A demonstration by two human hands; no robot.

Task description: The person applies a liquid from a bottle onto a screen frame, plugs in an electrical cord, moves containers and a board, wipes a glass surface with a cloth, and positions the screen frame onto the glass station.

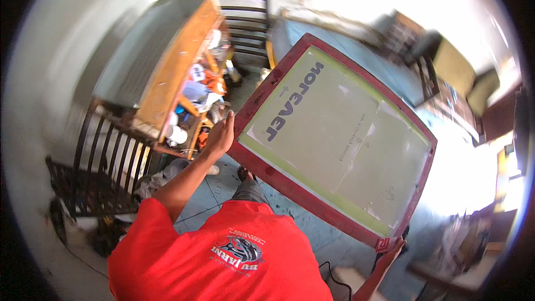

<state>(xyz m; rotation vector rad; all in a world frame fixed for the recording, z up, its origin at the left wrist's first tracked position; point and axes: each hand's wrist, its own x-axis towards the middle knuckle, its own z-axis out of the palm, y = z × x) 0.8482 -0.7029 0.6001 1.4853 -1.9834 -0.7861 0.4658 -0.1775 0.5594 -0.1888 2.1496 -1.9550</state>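
A large screen-printing frame [345,139] is held up in front of my body, tilted, with a dark red border and a pale green-grey mesh that bears dark lettering and small marks. My left hand [221,135] grips the border at its left side, the thumb up along the edge. At the near right corner my right hand [393,252] is closed on the border, its fingers partly hidden beneath. Strips of tape line the inside of the mesh. Both hands hold this one frame, and it covers much of the floor behind it.
On the left, a wooden shelf unit [177,64] with a grey top holds cluttered bottles, cloths and containers. Dark slatted racks [108,161] stand around it. Blurred furniture [454,67] lines the right side. A black cable [336,280] runs over the blue tiled floor [206,195].
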